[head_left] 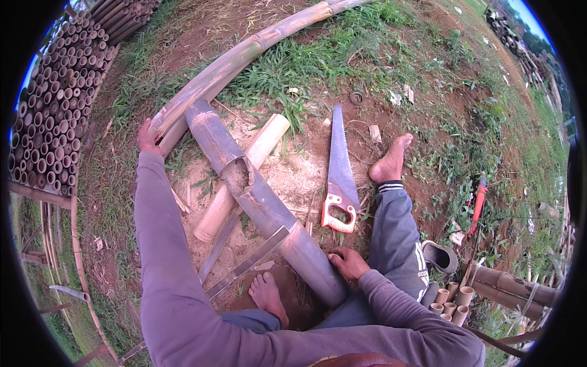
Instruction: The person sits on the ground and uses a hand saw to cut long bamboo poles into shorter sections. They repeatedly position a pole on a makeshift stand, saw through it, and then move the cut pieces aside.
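Observation:
My left hand (pixel 147 138) is closed around the near left end of a long bamboo pole (pixel 223 66), which curves away to the top. A thick dark bamboo length (pixel 278 211), with a notch cut into its upper side, slopes from that pole down to my lap. It lies across a shorter pale bamboo piece (pixel 269 140). Beside the thick length's near end rests my right hand (pixel 350 264), its fingers curled in toward the bamboo; what they hold, if anything, is hidden. A handsaw (pixel 342 165) with an orange and white handle lies on the ground between the bamboo and my leg.
Sawdust (pixel 299 171) covers the ground under the bamboo. Long flat strips (pixel 251 260) lie near my bare foot (pixel 268 295). At right are a red-handled tool (pixel 479 205), a shoe (pixel 441 255) and short bamboo tubes (pixel 461 300). Stacked bamboo (pixel 52 116) stands far left.

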`<state>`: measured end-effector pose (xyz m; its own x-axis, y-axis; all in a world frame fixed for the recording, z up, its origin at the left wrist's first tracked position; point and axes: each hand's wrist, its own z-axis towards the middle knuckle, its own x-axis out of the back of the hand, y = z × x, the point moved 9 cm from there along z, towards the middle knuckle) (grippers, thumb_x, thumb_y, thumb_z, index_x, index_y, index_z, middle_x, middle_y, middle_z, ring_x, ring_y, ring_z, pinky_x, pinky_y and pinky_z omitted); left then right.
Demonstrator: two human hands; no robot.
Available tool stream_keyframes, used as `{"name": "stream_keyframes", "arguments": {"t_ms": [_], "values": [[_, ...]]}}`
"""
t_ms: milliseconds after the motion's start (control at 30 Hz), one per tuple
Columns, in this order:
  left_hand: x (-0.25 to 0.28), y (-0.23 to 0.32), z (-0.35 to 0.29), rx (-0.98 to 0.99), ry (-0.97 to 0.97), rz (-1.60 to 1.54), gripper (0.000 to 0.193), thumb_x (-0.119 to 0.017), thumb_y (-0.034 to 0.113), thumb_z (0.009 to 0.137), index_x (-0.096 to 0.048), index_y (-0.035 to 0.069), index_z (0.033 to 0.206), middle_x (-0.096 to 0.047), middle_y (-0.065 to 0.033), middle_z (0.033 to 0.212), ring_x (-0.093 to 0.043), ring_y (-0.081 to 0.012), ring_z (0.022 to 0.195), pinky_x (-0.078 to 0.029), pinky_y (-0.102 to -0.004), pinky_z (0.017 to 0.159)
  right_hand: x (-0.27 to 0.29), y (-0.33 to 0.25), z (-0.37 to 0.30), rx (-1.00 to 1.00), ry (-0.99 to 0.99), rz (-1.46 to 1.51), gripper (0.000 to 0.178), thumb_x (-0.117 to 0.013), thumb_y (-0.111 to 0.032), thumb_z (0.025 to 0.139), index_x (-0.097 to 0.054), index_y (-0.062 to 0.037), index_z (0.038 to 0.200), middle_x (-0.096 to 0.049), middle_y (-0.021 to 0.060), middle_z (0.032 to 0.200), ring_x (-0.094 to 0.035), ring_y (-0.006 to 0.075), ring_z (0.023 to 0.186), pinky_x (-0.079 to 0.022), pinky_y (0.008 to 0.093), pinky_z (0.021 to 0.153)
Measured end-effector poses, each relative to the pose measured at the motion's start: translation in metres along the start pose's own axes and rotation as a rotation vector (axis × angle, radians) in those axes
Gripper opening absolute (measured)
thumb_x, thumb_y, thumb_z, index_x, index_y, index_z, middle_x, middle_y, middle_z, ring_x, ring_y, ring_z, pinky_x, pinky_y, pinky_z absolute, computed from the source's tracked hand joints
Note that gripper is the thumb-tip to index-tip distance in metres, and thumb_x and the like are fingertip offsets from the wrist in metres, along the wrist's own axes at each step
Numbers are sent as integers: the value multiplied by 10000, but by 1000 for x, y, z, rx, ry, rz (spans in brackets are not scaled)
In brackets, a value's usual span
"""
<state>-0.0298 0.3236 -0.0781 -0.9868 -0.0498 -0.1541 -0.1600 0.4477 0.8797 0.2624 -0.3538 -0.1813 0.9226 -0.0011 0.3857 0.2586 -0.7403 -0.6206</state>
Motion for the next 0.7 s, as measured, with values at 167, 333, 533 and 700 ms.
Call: {"name": "stream_keyframes", "arguments": {"t_ms": [167, 333, 533, 700], "values": [[-10, -20, -2, 19, -44, -67, 983, -657, 665, 883, -373, 85, 1624, -255, -136, 1735, -89, -356, 1620, -18, -621, 1264, 5, -4, -6, 18, 13, -29, 503, -615, -409, 1012, -686, -14, 1316, -706, 280, 1260, -668, 418, 1219, -497, 458, 1072], [-15, -10, -1, -16, -4, -232, 882, -637, 650, 914, -477, 49, 1540, -456, -154, 1596, -297, -376, 1528, -76, -577, 1264, 6, 2, -6, 40, 43, -30, 464, -616, -382, 1019, -709, -13, 1284, -730, 249, 1211, -695, 386, 1166, -515, 440, 1033], [-35, 41, -76, -308, -75, -345, 457, -806, 289, 925, -611, 32, 1249, -648, -150, 1246, -658, -291, 1154, -563, -468, 957, 2, 6, -3, 51, 30, -55, 496, -614, -409, 1001, -706, -17, 1292, -729, 266, 1212, -690, 416, 1173, -513, 467, 1038], [-69, -20, -216, -238, -121, 207, 636, -819, 280, 921, -465, 34, 1390, -621, -136, 1205, -678, -266, 1092, -613, -473, 864, 14, -6, -12, 65, 55, -67, 494, -634, -410, 985, -717, -21, 1279, -734, 265, 1194, -699, 411, 1153, -525, 466, 1017]]}}
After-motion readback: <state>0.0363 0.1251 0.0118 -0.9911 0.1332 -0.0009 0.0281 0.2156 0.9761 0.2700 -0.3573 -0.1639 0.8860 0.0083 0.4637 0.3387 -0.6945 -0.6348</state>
